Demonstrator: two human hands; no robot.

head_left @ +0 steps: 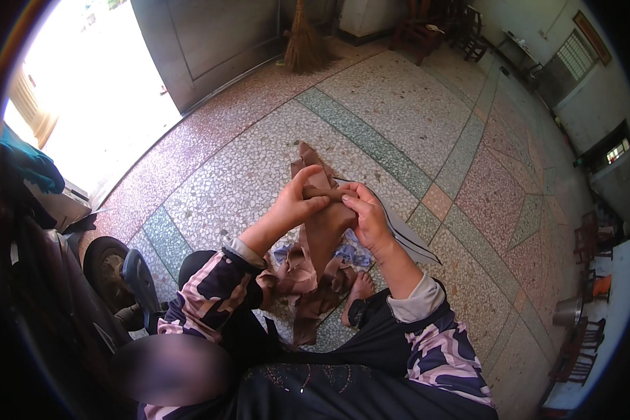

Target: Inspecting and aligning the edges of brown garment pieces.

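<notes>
Watching from my remote seat, I have the brown cloth (pixel 326 234) raised in front of me between both hands, over the speckled floor (pixel 224 182), with its lower part hanging toward the bunched brown pieces near the right foot (pixel 360 288). My right hand (pixel 366 213) pinches the upper fold narrowly between thumb and fingers. My left hand (pixel 295 208) meets the fold's other end, forefinger raised well off the thumb; its remaining fingers are hidden, so I cannot tell how firmly it grips. To handle this fold well, I'd judge, I should hold it level, pull evenly from both sides, and let the hanging length fall free of the blue-purple cloth (pixel 350 255) below.
</notes>
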